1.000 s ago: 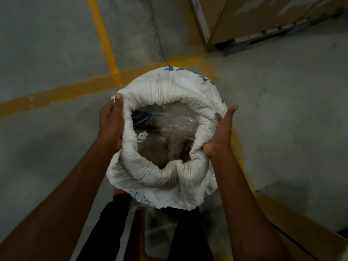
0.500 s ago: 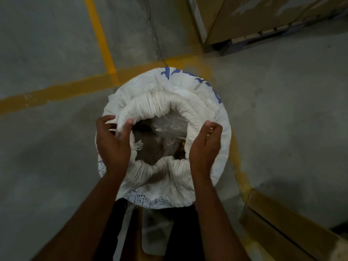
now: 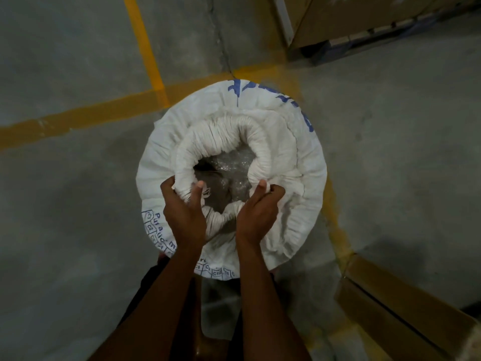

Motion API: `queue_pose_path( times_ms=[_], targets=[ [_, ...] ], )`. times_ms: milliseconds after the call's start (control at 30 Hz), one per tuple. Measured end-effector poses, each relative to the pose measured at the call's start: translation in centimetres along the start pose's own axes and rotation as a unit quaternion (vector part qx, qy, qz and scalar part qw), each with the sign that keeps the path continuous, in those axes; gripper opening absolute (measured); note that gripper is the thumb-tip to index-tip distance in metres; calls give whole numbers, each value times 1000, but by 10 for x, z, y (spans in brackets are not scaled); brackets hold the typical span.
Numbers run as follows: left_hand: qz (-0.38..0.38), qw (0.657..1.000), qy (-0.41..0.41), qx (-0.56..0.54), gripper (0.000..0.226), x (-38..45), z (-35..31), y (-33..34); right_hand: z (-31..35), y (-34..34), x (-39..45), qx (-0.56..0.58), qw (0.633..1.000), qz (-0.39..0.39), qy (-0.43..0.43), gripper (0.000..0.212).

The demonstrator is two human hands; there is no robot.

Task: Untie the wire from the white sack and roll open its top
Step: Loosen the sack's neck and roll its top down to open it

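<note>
The white sack (image 3: pixel 294 162) with blue print stands upright on the concrete floor right below me. Its top is rolled outward into a thick gathered ring (image 3: pixel 223 131) around an open mouth. Inside shows a clear plastic liner (image 3: pixel 231 168) over brownish contents. My left hand (image 3: pixel 182 214) grips the near-left part of the rolled rim, thumb inside the mouth. On the near-right part of the rim my right hand (image 3: pixel 257 212) is closed, thumb up. No wire is visible.
Yellow floor lines (image 3: pixel 86 113) cross behind and to the right of the sack. Cardboard boxes on a pallet (image 3: pixel 364 19) stand at the far right. Another cardboard box (image 3: pixel 406 306) lies at the near right. My dark trouser legs are just below the sack.
Both hands have slid from the sack's left and right sides to its near rim and closed on it. The rolled ring sits lower, and more of the sack's outer wall shows around it.
</note>
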State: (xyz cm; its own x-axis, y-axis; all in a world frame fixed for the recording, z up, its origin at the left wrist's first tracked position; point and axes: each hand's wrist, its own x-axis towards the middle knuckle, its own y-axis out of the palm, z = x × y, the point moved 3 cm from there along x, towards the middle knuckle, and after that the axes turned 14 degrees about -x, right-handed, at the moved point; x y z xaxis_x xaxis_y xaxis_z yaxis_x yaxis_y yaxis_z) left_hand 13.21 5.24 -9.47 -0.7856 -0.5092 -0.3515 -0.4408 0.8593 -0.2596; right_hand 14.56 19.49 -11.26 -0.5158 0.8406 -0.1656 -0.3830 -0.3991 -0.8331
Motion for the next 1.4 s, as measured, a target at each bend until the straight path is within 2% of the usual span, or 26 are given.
queue_pose_path(
  times_ms=[100, 167, 267, 300, 433, 467, 567, 700, 767, 900, 1000, 1067, 1200, 1267, 1333, 1400],
  targets=[
    [26, 997, 21, -68, 45, 6, -6, -7, -10, -8, 6, 63, 998, 24, -21, 48],
    [42, 996, 30, -71, 47, 10, -9, -17, -18, -19, 8, 101, 993, 60, -6, 44],
    [64, 995, 41, -60, 54, 16, -3, -41, -34, -44, 11, 160, 977, 111, 85, 31],
    [69, 995, 41, -59, 58, 17, -1, -49, -43, -52, 12, 165, 969, 130, 126, 35],
    [84, 994, 40, -60, 64, 16, 3, -75, -73, -72, 16, 162, 944, 188, 216, 98],
    [92, 993, 38, -61, 63, 15, 3, -78, -76, -76, 17, 163, 938, 190, 239, 103],
    [119, 990, 40, -61, 63, 14, 6, -86, -81, -91, 21, 175, 925, 197, 275, 91],
    [126, 989, 40, -71, 61, 12, 10, -99, -81, -100, 24, 183, 914, 215, 292, 107],
    [123, 989, 42, -70, 61, 11, 12, -104, -84, -100, 24, 185, 915, 211, 291, 106],
    [125, 990, 49, -50, 62, 7, 11, -101, -77, -98, 18, 191, 935, 195, 226, 88],
    [136, 989, 58, -16, 62, 5, 12, -92, -66, -93, 13, 185, 956, 162, 157, 51],
    [139, 988, 72, 4, 61, 6, 12, -89, -64, -88, 12, 193, 961, 153, 126, 52],
    [125, 987, 87, 52, 62, 6, 5, -86, -64, -79, 12, 196, 964, 131, 120, 81],
    [109, 987, 81, 87, 67, 5, 0, -86, -60, -80, 12, 170, 977, 98, 81, 72],
    [95, 984, 94, 114, 71, 5, -6, -87, -47, -89, 10, 123, 991, 57, -4, 49],
    [91, 972, 160, 149, 70, 8, -16, -87, -28, -101, 8, 45, 992, -5, -116, 41]
  ],
)
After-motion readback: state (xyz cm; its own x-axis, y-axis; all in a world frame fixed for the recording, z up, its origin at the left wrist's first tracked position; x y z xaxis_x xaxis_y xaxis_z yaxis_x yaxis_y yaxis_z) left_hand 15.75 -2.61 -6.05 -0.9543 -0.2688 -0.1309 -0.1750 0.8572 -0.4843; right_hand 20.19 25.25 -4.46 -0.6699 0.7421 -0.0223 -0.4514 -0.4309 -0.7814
